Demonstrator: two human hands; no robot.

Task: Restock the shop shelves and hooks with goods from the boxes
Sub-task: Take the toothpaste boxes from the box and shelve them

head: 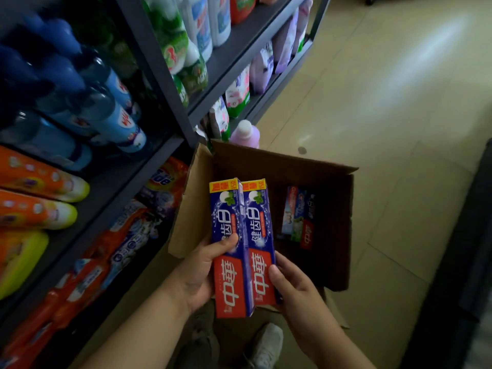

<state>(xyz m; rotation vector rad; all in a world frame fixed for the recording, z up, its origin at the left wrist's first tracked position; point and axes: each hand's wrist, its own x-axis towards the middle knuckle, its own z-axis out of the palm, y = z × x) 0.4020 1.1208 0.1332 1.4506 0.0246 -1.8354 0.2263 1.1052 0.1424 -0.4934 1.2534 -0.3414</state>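
The left hand (198, 272) is gripping one toothpaste carton (230, 249), thumb lying across the blue part of its face and fingers hidden behind it. The right hand (294, 288) is gripping a second toothpaste carton (259, 243) by its right edge, thumb pressing on the red lower part. The two cartons are being held side by side, touching along their long edges, upright with their yellow-banded ends pointing away from the person.

Just beyond and beneath both hands, an open cardboard box (332, 222) is sitting on the tiled floor (386, 115), its flaps standing up. Inside it, ahead of the right hand, more toothpaste cartons (299, 217) are lying in the shadowed bottom.

To the left of the left hand, dark metal shelves (159, 75) are carrying blue bottles (106, 102), orange bottles with yellow caps (40, 193), orange detergent bags (111, 249), and green-and-white bottles (178, 49) higher up. A pink bottle (246, 134) is standing just past the far flap of the box, by the foot of the shelving. Below the hands, grey shoes (266, 344) are showing on the floor.
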